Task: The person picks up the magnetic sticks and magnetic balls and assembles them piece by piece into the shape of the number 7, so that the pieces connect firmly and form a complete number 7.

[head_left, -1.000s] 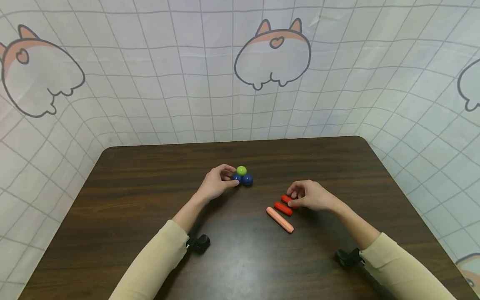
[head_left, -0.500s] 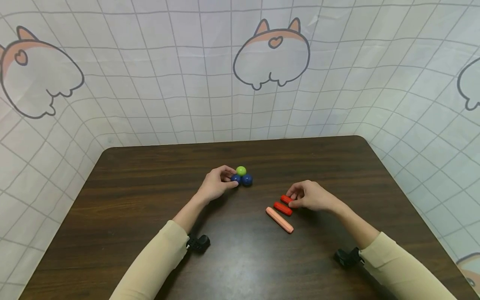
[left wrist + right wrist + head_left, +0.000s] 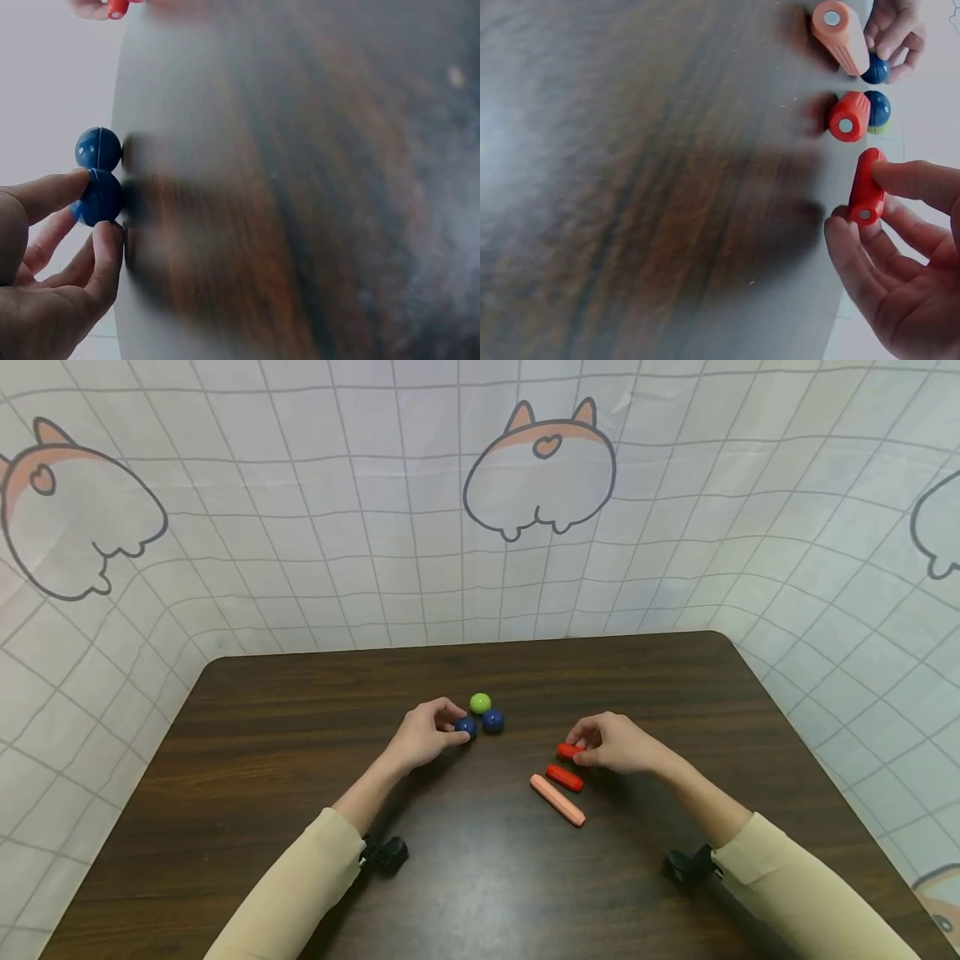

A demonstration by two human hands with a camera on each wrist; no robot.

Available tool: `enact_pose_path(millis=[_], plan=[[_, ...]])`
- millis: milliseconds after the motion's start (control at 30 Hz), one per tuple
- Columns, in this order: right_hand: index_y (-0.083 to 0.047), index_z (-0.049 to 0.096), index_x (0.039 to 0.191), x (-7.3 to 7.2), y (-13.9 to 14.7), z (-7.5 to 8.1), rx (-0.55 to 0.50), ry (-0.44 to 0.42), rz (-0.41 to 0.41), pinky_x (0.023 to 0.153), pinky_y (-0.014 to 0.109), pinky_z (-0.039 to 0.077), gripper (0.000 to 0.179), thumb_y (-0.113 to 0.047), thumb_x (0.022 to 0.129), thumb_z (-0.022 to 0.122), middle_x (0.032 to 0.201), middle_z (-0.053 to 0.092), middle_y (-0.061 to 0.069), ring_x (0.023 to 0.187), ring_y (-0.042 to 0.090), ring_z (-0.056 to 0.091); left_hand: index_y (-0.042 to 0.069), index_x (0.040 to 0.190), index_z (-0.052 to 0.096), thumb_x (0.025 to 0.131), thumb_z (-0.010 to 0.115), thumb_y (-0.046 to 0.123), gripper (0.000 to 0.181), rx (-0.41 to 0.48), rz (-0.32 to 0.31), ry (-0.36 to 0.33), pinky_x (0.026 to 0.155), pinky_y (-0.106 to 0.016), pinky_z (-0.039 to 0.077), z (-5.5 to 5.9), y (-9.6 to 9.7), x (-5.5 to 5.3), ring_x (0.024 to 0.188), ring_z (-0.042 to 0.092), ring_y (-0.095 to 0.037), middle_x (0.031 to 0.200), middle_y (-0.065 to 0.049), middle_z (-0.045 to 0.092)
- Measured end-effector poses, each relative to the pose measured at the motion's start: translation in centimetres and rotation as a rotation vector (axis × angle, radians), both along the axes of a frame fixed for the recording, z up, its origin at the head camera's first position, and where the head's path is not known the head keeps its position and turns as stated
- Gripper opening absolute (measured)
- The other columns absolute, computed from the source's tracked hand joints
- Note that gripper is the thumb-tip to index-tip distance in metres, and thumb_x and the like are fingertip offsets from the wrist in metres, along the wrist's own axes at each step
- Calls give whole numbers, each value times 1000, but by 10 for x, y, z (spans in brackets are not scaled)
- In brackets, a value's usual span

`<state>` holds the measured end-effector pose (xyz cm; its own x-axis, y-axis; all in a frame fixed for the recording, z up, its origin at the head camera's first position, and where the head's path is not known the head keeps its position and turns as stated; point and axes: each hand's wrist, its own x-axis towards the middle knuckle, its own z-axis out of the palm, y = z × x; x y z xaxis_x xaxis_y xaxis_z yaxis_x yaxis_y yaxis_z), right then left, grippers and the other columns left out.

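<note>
My left hand [image 3: 426, 734] pinches a blue ball [image 3: 103, 197] between thumb and fingertips. A second blue ball [image 3: 492, 721] lies to its right, with a lime-green ball [image 3: 480, 703] just behind. Over on the right, my right hand [image 3: 621, 744] holds a short red rod [image 3: 867, 187] between thumb and fingers; a pale disc shows on its end in the right wrist view. Another red rod [image 3: 565, 777] lies in front of that hand on the table. A longer orange-pink ribbed rod [image 3: 557, 800] lies nearest the body, slanted.
Everything lies on a dark wood-grain table [image 3: 300, 710] with rounded far corners. A white grid-patterned cloth [image 3: 360, 527] with cartoon drawings hangs behind and at both sides. Each wrist carries a small black camera [image 3: 386, 856].
My left hand has drawn its blue ball slightly left and nearer, apart from the green one. My right hand has shifted a little away from the body, and its red rod has moved and turned.
</note>
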<state>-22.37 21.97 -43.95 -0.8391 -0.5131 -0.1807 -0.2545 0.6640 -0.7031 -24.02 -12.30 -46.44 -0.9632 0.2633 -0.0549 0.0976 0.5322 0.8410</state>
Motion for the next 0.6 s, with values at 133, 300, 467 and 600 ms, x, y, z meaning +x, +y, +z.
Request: enact_pose_path(millis=[133, 300, 467, 600], plan=[[-5, 73, 110, -3, -8, 3, -10, 10, 6, 74, 36, 51, 18, -8, 92, 75, 93, 67, 1, 85, 19, 61, 10, 115, 70, 91, 81, 13, 27, -10, -12, 3, 78, -37, 49, 0, -2, 2, 95, 61, -22, 103, -5, 68], [-6, 73, 110, -6, -20, 5, -26, 30, 12, 77, 36, 51, 18, -9, 92, 75, 93, 68, 0, 86, 18, 61, 10, 117, 70, 90, 82, 11, 30, -12, -44, 18, 86, -40, 51, 1, -5, 5, 100, 62, -21, 109, -4, 69], [-7, 72, 109, -9, -31, 3, -60, 60, 15, 80, 37, 51, 17, -10, 93, 76, 93, 68, -1, 87, 17, 62, 11, 120, 72, 90, 81, 11, 32, -7, -68, 15, 84, -39, 52, 2, -8, 8, 100, 63, -21, 108, -2, 70], [-9, 73, 106, -9, -39, 2, -87, 89, 15, 81, 37, 51, 15, -11, 92, 78, 92, 68, -2, 87, 16, 63, 12, 117, 74, 89, 83, 11, 30, -7, -81, -5, 77, -36, 51, 4, -9, 11, 96, 61, -21, 102, -2, 69]])
